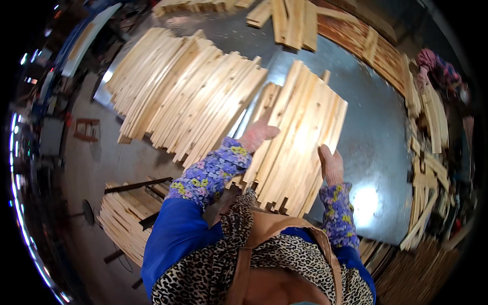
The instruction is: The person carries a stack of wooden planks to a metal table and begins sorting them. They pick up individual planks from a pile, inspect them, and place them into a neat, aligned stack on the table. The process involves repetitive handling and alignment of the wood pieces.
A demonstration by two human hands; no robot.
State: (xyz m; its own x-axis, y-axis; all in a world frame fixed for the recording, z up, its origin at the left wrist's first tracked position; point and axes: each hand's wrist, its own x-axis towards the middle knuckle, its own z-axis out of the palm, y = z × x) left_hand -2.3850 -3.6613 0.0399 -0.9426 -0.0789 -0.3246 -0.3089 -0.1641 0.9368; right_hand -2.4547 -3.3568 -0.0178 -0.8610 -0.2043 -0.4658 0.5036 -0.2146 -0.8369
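Observation:
A row of pale wooden strips [300, 132] lies side by side on a grey metal table, their ends uneven. At its left edge, my left hand [258, 136] grips the outer strips, the thumb over the top and the other fingers mostly hidden. My right hand [332, 163] clasps the right edge with its thumb up, its remaining fingers out of sight beside the wood. A shorter wooden strip [265, 99] lies along the left side of this row. To the left, a wider row of similar strips [188, 86] rests apart from it.
Bare grey metal tabletop [376, 147] shows to the right. More boards [294, 23] lie at the far edge. Below left, a stack of strips [124, 218] sits on a dark metal rack. Loose wood pieces [424, 173] pile up at the right, near another person [439, 68].

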